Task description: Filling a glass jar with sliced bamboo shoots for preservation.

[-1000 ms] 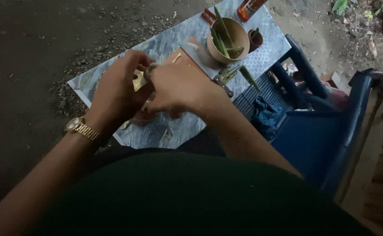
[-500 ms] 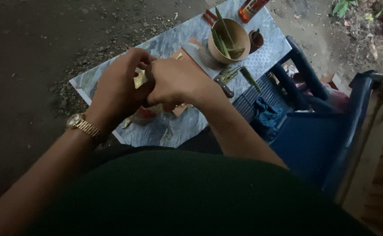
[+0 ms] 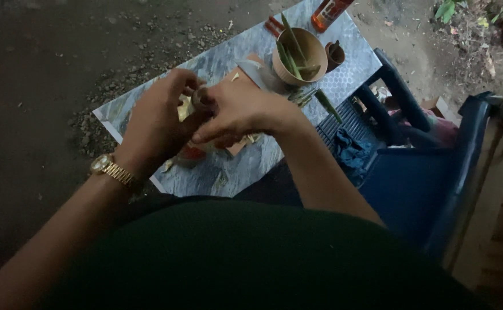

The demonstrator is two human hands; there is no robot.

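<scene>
Small roundish object (image 3: 200,99), brownish, sits pinched between both hands above the middle of the board; its exact kind cannot be told in this dim light. Left hand (image 3: 158,123), with a gold watch (image 3: 109,168) at the wrist, curls its fingers around the object's near side. Right hand (image 3: 240,109) is closed over it from the other side, fingertips meeting the left thumb.

Judgement on handling: the object looks light and small enough for a fingertip grip, probably soft or pliable, so pressure should be gentle and applied at its sides.

Surface: a marbled blue-grey board (image 3: 228,172) laid on bare, gravelly ground (image 3: 62,69). On it stand a tan bowl (image 3: 300,57) holding green leaf strips (image 3: 289,54), a small brown cup (image 3: 336,53) and an orange bottle (image 3: 329,11) at the far edge. Yellowish scraps (image 3: 184,109) lie under the hands. Blue chair (image 3: 412,172) stands just beside the board, a blue cloth (image 3: 349,152) on it.
</scene>
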